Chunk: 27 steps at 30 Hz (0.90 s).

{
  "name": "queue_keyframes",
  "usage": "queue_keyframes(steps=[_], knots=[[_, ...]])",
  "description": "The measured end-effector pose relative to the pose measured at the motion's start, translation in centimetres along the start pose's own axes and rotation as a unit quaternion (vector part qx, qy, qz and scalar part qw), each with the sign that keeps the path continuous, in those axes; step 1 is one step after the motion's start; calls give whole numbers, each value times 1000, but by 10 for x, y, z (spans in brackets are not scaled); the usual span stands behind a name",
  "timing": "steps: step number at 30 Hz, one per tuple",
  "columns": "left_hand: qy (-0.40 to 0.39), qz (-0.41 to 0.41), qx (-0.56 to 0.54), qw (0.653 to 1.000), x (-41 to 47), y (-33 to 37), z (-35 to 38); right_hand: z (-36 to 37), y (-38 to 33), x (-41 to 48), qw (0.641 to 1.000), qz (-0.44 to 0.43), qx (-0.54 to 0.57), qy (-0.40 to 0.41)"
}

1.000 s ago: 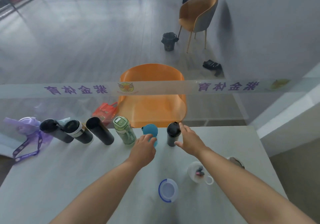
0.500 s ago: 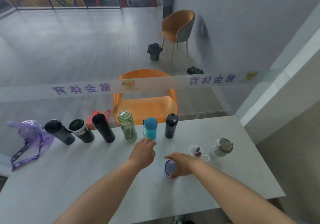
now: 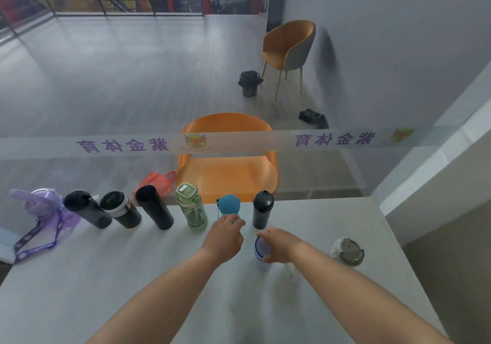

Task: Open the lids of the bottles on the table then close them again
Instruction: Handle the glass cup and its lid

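Observation:
Along the table's far edge stand a purple bottle point(image 3: 39, 205), three black bottles point(image 3: 85, 208) point(image 3: 119, 211) point(image 3: 154, 205), a green bottle point(image 3: 192, 208), a blue bottle point(image 3: 228, 205) and a small black bottle point(image 3: 262, 211), all with lids on. My left hand point(image 3: 224, 237) hovers loosely curled just in front of the blue bottle, hiding its base and holding nothing. My right hand point(image 3: 279, 245) wraps around the top of a white bottle with a blue-rimmed lid point(image 3: 258, 248) nearer to me. A clear cup with a grey lid point(image 3: 348, 252) stands at the right.
A glass panel with a printed strip point(image 3: 239, 144) rises behind the table's far edge point(image 3: 318, 200). An orange chair point(image 3: 225, 173) sits beyond it. The table's right edge is close to the grey-lidded cup. My right forearm hides whatever is beneath it.
My right hand left the small black bottle, came back toward me and closed on the blue-rimmed bottle. My left hand drew back from the blue bottle. The view tilted upward.

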<state>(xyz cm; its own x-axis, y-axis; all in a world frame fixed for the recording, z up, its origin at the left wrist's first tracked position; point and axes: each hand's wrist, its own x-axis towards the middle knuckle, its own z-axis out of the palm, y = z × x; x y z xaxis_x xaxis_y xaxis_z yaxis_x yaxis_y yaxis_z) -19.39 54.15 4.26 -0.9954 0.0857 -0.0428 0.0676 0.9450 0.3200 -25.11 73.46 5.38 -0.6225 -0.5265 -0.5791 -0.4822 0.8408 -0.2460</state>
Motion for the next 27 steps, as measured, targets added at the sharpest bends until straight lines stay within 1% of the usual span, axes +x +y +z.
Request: queue_keyframes(steps=[7, 13, 20, 27], knots=[[2, -3, -13, 1000, 67, 37, 7, -37, 74, 25, 999, 24, 20, 18], [8, -16, 3, 1000, 99, 54, 23, -60, 123, 40, 996, 44, 58, 47], [-4, -38, 29, 999, 107, 57, 26, -80, 142, 62, 995, 28, 68, 61], [-14, -50, 41, 998, 108, 58, 27, -86, 147, 69, 997, 24, 59, 50]])
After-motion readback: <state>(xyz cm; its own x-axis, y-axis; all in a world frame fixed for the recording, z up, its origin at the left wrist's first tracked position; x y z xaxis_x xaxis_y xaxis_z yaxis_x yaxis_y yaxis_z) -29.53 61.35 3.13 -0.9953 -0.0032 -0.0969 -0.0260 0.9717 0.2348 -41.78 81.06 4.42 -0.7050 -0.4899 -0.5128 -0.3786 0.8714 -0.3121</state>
